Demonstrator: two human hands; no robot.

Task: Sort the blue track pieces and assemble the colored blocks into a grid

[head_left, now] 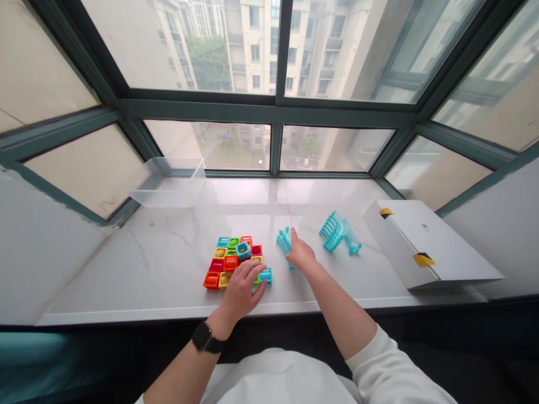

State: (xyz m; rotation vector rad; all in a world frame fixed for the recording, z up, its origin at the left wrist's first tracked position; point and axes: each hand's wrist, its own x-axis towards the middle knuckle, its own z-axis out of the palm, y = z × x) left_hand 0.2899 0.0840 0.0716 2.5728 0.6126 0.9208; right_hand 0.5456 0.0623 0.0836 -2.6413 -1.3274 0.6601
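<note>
A cluster of coloured square blocks [229, 259] lies on the white marble windowsill [168, 269]; one blue block sits on top of the cluster. My left hand [243, 289], with a dark watch on the wrist, rests on the cluster's near right corner, fingers closed on a light blue block [266, 275]. My right hand [300, 252] is closed on a small stack of translucent blue curved pieces [284, 240] just right of the cluster. A second pile of blue curved pieces [338, 232] lies farther right, untouched.
An empty clear plastic tub [170, 180] stands at the back left by the window. A white flat cardboard box [425, 241] with yellow-black tape lies at the right. The sill's front edge runs just under my wrists.
</note>
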